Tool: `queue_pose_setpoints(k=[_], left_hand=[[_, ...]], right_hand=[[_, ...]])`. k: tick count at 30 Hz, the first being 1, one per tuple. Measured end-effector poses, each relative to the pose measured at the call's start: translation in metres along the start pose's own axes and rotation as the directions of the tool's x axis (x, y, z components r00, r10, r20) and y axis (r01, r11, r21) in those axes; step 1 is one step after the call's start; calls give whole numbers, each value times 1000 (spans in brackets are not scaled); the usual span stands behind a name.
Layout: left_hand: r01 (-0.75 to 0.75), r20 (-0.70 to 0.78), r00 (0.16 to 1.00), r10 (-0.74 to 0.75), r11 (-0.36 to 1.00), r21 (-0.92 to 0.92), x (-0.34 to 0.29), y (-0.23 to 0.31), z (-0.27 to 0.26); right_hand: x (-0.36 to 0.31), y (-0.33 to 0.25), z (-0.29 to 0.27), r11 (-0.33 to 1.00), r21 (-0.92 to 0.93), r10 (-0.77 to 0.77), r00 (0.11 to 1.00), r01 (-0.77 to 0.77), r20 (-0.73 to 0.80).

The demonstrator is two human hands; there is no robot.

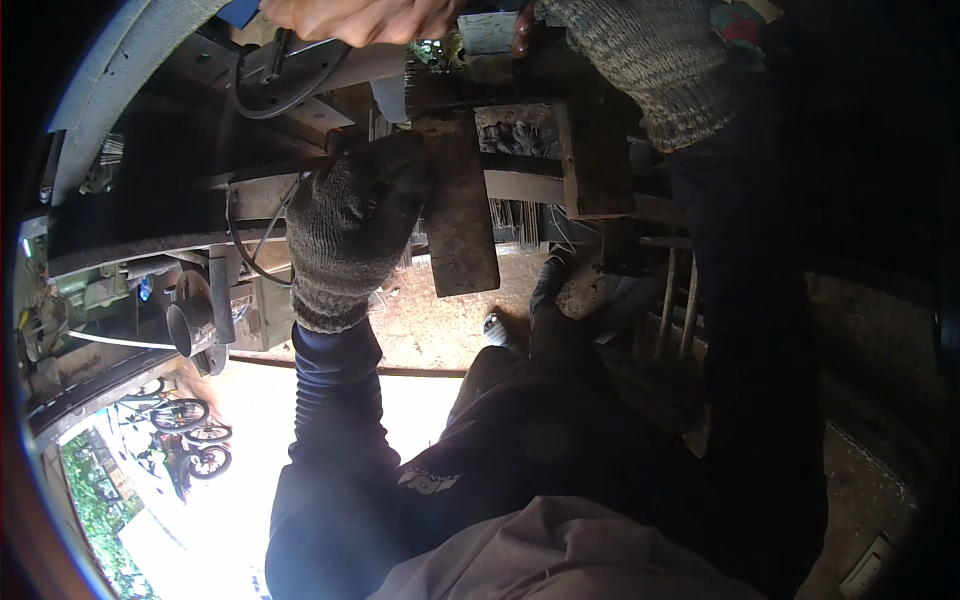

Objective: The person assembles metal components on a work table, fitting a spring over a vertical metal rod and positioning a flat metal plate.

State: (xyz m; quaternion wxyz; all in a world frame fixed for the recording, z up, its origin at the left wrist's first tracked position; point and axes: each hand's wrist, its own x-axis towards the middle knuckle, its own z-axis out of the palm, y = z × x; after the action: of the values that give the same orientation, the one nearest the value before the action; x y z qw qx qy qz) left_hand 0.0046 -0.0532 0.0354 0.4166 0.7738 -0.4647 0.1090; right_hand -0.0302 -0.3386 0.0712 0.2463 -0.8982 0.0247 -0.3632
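Note:
My left hand (360,215), in a grey knitted glove, looks curled in the shade against the left side of a dark, worn plank-like piece (462,220). What its fingers hold, if anything, is hidden. My right hand (645,60), in a matching glove, reaches to the upper edge. Its fingers are mostly cut off there, close to a pale grey block (488,33). Another person's bare hand (365,18) lies at the top left of that block, above a thin looped cable (270,112).
A second dark block-like piece (597,165) hangs to the right of the plank-like piece. Round metal pipe parts (190,325) sit at the left. Bundled thin rods (517,222) show below the bench. Bicycles (180,415) stand outside at the lower left, in bright light.

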Motion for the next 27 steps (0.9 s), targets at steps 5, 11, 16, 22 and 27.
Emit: queue_pose_setpoints(k=[5,11,16,22,27], left_hand=[[-105,-13,994,107,992,74,2,-3,-3],[-35,-8,999,35,999,31,-1,-2,-2],[-49,-19,999,50,998,30,-3,-5,-1],[-25,3,1000,25,1000,12,-2,-4,-2],[-16,1,1000,16,1000,10,-2,-3,-2]], right_hand=[[0,-4,-2,1000,6,5,1000,-5,-2],[-2,-4,-1,1000,11,19,1000,-19,2],[-5,-2,-1,999,12,30,1000,-30,8],[-7,-1,0,999,16,43,999,-43,13],[-8,-1,1,998,19,54,998,-54,19]])
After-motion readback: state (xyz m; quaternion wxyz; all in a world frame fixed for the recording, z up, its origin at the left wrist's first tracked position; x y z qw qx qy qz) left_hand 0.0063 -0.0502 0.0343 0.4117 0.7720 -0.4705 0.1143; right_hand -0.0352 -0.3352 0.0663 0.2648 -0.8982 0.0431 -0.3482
